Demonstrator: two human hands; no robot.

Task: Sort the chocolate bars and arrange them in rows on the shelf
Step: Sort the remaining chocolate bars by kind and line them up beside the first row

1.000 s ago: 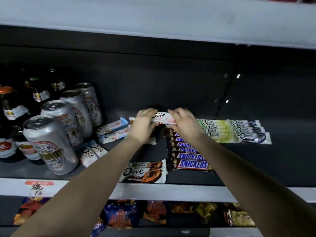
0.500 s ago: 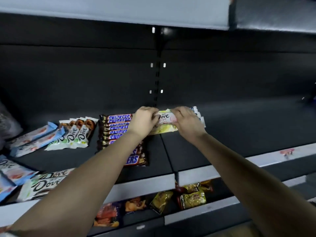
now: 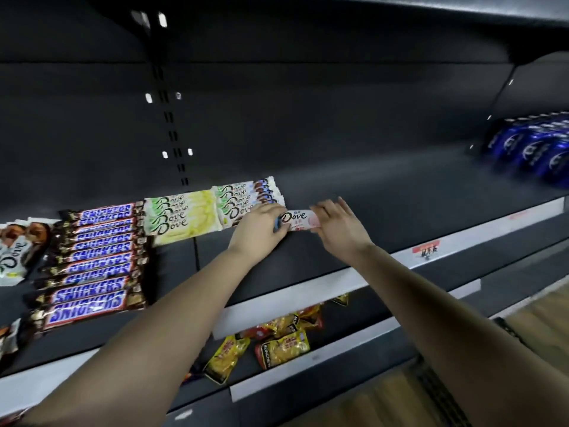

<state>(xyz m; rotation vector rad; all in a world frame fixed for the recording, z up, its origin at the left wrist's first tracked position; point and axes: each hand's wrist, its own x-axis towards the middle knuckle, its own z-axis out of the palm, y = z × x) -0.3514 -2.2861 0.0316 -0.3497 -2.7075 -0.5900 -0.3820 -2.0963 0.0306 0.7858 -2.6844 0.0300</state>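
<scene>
**Pink Dove bar at the end of the row: risks and count**

One pink Dove bar [image 3: 298,219] is held between both hands just right of the Dove stacks, toward the back edge of the shelf [image 3: 415,208]. Whether it touches the shelf cannot be told. Its left end is gripped by the curled fingers of the left hand [image 3: 257,231], and its right end is pinched by the right hand [image 3: 337,224].

The left hand is seen just beside the green Dove stack [image 3: 235,200], perhaps touching it. If the bar is pushed leftward, that fanned stack and the blue Dove stack [image 3: 269,189] beside it could be shoved askew, since glossy wrappers probably slide easily. If one end is released first, the bar may be set down crooked.

Counted:
- About ten Snickers bars [image 3: 92,257], in one row reaching toward the front edge.
- Four or five yellow Dove bars [image 3: 184,218].
- About five green ones.
- The blue ones are too overlapped to be counted.
- At least one brown Dove bar [image 3: 18,251] at the left edge.
</scene>
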